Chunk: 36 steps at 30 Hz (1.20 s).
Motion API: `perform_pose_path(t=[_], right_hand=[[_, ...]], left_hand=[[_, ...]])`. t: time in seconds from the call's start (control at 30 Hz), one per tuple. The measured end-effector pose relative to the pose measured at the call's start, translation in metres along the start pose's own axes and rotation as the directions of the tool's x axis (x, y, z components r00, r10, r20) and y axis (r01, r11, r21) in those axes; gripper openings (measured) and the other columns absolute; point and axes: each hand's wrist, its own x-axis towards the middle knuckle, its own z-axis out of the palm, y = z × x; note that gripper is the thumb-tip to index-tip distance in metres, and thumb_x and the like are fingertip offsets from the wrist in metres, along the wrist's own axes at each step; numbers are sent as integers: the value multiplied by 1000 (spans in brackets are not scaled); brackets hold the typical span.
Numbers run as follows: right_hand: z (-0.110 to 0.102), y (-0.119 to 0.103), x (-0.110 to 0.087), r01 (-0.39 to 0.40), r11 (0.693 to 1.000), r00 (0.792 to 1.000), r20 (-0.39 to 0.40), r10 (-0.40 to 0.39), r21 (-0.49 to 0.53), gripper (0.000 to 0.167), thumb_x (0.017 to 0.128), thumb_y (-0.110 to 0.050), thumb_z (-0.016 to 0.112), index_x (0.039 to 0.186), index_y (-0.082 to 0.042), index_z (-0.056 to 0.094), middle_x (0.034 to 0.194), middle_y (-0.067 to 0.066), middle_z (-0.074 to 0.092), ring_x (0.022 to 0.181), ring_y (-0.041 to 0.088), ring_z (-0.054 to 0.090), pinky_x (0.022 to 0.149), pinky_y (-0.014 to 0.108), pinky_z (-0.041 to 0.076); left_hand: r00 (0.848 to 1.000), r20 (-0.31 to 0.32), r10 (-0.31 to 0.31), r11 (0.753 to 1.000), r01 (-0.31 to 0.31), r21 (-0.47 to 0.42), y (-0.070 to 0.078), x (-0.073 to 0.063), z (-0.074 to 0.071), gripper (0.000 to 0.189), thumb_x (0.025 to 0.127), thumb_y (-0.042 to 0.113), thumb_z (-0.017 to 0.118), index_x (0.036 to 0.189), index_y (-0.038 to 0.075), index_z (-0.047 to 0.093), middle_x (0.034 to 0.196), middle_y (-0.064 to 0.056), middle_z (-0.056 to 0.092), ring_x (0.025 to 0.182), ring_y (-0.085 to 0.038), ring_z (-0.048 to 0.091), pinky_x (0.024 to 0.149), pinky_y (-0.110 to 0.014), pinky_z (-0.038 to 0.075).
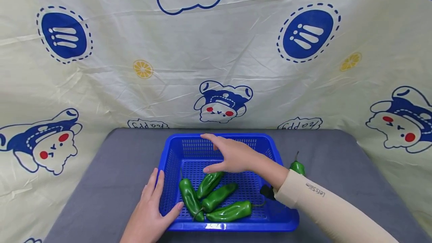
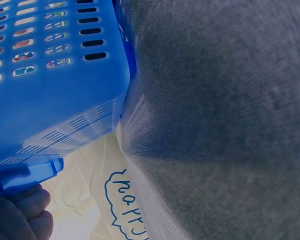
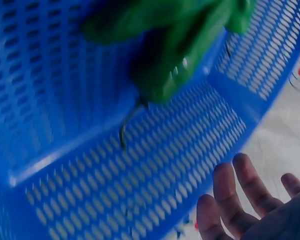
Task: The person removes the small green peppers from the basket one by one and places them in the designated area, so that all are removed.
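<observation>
A blue plastic basket (image 1: 233,226) with slotted walls stands on the grey table. Several long green peppers (image 1: 229,211) lie in its front and left part. My left hand (image 1: 150,207) holds the basket's left rim, thumb over the inside and fingers along the edge; in the left wrist view its fingertips (image 2: 34,200) meet the rim. Over the basket's middle, my right hand (image 1: 233,155) hovers with thumb and fingers spread apart and nothing between them. Its fingers (image 3: 225,190) also show beside the slotted wall in the right wrist view, where the peppers are blurred.
Right of the basket, another green pepper (image 1: 297,168) lies on the table, partly hidden by my right sleeve (image 1: 324,198). A pale printed cloth (image 1: 182,100) hangs behind the grey table (image 1: 111,183).
</observation>
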Motion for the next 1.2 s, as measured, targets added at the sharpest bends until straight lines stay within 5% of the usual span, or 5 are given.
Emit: perform_pose_path(t=[0.33, 0.53, 0.83, 1.2], right_hand=[[41, -10, 29, -46, 999, 997, 58, 47, -27, 98, 80, -73, 64, 158, -38, 18, 154, 8, 45, 133, 31, 53, 101, 55, 48], [62, -16, 39, -84, 993, 994, 67, 89, -84, 100, 78, -77, 63, 158, -37, 19, 147, 10, 53, 123, 34, 60, 94, 53, 51], [84, -20, 50, -99, 991, 990, 90, 107, -85, 100, 77, -77, 63, 158, -37, 18, 147, 9, 53, 134, 36, 51, 112, 66, 29], [96, -31, 61, -60, 997, 993, 103, 64, -42, 100, 79, -69, 69, 158, -32, 20, 153, 4, 47, 140, 32, 47, 113, 69, 24]], left_hand=[[999, -28, 24, 1000, -24, 1, -1, 0, 3, 97, 88, 60, 64, 158, 7, 22, 167, -13, 13, 144, -48, 32, 102, -69, 40], [1000, -15, 23, 1000, -23, -6, -1, 1, 3, 97, 89, 60, 63, 159, 9, 20, 167, -12, 12, 145, -47, 31, 102, -69, 40], [1000, 6, 4, 1000, -4, -15, -1, 2, 1, 97, 89, 62, 62, 159, 9, 20, 167, -12, 12, 145, -49, 30, 103, -70, 38], [1000, 0, 2, 1000, -2, -15, -2, 1, 0, 97, 89, 62, 62, 158, 8, 22, 167, -11, 12, 145, -47, 31, 103, -69, 38]])
